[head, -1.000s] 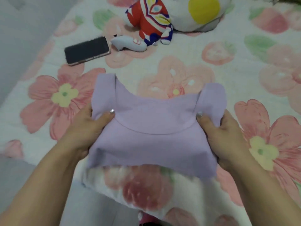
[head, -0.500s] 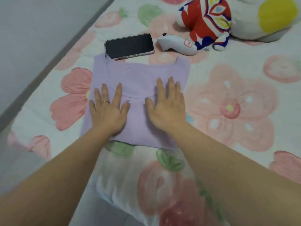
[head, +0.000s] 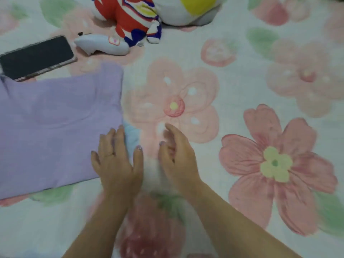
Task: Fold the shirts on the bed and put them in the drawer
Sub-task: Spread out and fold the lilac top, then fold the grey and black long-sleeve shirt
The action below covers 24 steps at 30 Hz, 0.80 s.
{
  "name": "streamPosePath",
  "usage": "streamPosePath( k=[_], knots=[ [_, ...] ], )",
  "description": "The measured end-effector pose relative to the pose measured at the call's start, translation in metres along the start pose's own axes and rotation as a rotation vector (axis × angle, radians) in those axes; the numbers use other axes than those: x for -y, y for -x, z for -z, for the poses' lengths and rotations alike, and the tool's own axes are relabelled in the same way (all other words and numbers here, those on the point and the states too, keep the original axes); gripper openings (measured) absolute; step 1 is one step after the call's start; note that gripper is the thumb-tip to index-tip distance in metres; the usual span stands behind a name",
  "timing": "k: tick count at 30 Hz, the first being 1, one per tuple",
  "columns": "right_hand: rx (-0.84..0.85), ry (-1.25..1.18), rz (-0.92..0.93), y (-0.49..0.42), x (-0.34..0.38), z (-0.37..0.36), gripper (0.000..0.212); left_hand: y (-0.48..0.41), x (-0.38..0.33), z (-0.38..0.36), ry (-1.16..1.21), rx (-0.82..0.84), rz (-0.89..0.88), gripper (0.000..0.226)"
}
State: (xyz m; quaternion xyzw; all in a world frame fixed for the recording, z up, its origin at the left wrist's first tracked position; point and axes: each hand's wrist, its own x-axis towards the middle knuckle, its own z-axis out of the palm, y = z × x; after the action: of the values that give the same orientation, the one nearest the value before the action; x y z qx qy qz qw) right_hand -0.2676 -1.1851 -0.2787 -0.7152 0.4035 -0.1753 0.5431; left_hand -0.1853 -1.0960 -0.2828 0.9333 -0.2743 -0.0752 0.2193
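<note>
Folded lilac shirt (head: 55,131) lying flat at the left of the floral bed (head: 242,81). Left hand (head: 117,164), fingers spread and straight, rests on the shirt's near right corner. Right hand (head: 176,157), just to its right, loosely curved and blurred, holds nothing. Phone (head: 37,56) and plush toy (head: 128,17) lie farther away.

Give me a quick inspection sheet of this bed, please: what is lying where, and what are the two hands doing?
Surface: flowered bedspread, flat.
Job's things: folded lilac shirt at left; drawer not in view.
Clutter: phone, white gadget, striped plush toy, white plush with yellow spot, at the far side.
Hands: left hand flat, fingers on the shirt's right edge; right hand relaxed over the bedspread, holding nothing.
Cables: nothing seen.
Surroundings: nothing seen.
</note>
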Motion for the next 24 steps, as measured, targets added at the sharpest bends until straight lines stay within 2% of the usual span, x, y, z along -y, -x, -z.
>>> streamPosePath(
  k=[3, 5, 8, 10, 12, 15, 16, 17, 18, 19, 20, 22, 24],
  knots=[
    [-0.281, 0.168, -0.204, 0.061, -0.054, 0.123, 0.028, 0.065, -0.091, -0.036, 0.099, 0.256, -0.152, 0.065],
    [-0.418, 0.334, -0.358, 0.101, -0.086, 0.21, 0.026, 0.099, -0.141, -0.057, 0.073, 0.4, -0.281, 0.065],
    [-0.625, 0.528, -0.641, 0.15, -0.124, 0.324, 0.036, 0.133, -0.199, -0.084, 0.032, 0.549, -0.444, 0.064],
    [-0.738, 0.556, -0.791, 0.171, -0.144, 0.376, 0.048, 0.15, -0.234, -0.1, 0.039, 0.642, -0.493, 0.069],
    [-0.746, 0.515, -0.839, 0.182, -0.164, 0.407, 0.06, 0.163, -0.266, -0.116, 0.015, 0.689, -0.537, 0.072],
    [-0.824, 0.217, -0.897, 0.172, -0.192, 0.426, 0.07, 0.182, -0.305, -0.141, 0.082, 0.733, -0.57, 0.075],
    [-0.865, 0.086, -0.926, 0.163, -0.197, 0.43, 0.063, 0.187, -0.316, -0.149, 0.099, 0.747, -0.581, 0.072],
    [-0.872, -0.039, -0.94, 0.153, -0.198, 0.434, 0.047, 0.192, -0.327, -0.154, 0.116, 0.771, -0.583, 0.066],
    [-0.856, -0.108, -0.924, 0.145, -0.199, 0.433, 0.027, 0.196, -0.336, -0.159, 0.161, 0.791, -0.572, 0.059],
    [-0.816, -0.12, -0.888, 0.139, -0.193, 0.429, 0.018, 0.199, -0.344, -0.162, 0.217, 0.804, -0.547, 0.054],
    [-0.764, -0.099, -0.836, 0.137, -0.187, 0.422, 0.024, 0.201, -0.351, -0.163, 0.302, 0.823, -0.485, 0.052],
    [-0.642, -0.103, -0.684, 0.142, -0.168, 0.398, 0.023, 0.201, -0.362, -0.158, 0.481, 0.914, -0.235, 0.05],
    [-0.58, -0.148, -0.534, 0.156, -0.145, 0.369, 0.018, 0.193, -0.364, -0.152, 0.635, 1.105, 0.112, 0.042]
  ],
)
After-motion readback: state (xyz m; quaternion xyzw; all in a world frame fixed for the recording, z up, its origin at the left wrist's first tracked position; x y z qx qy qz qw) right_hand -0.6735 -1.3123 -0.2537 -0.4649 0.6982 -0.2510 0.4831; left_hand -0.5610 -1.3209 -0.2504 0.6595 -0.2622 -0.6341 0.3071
